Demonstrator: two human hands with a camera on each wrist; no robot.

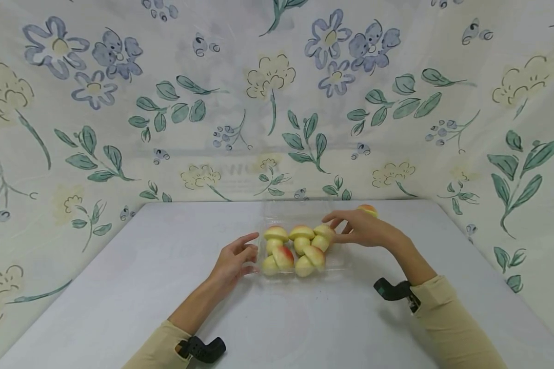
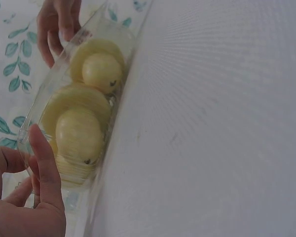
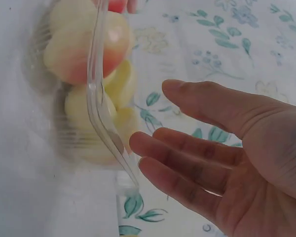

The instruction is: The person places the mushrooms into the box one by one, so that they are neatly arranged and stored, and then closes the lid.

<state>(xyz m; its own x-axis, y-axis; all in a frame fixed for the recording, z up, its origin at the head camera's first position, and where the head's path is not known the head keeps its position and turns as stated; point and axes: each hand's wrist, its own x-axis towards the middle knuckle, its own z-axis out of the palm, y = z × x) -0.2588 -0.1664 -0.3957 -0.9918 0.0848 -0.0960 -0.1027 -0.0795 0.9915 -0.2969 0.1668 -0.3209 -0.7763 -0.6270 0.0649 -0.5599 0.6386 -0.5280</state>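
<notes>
For this step, steady and light handling seems best: the clear plastic container (image 3: 92, 98) looks thin-walled, so a hard squeeze at either end could bow it and unsettle the 5 mushroom-shaped pieces (image 1: 301, 233) in it. Support low on the 2 ends would probably serve better than pressure on the rim. The pieces lie at mixed angles, 3 across the back and 2 in front, so any nudge should be gentle.

The container sits on the desk (image 1: 97, 297) between the hands. The left hand (image 1: 233, 261) is at its left end, fingers apart and loosely bent, gripping no piece; whether its fingertips press the plastic I cannot tell. The right hand (image 1: 364, 229) reaches in from the right with its wrist bent inward, thumb and fingers spread, just beside the right end and holding nothing. Beyond it lies another red-topped piece (image 1: 367, 209).
</notes>
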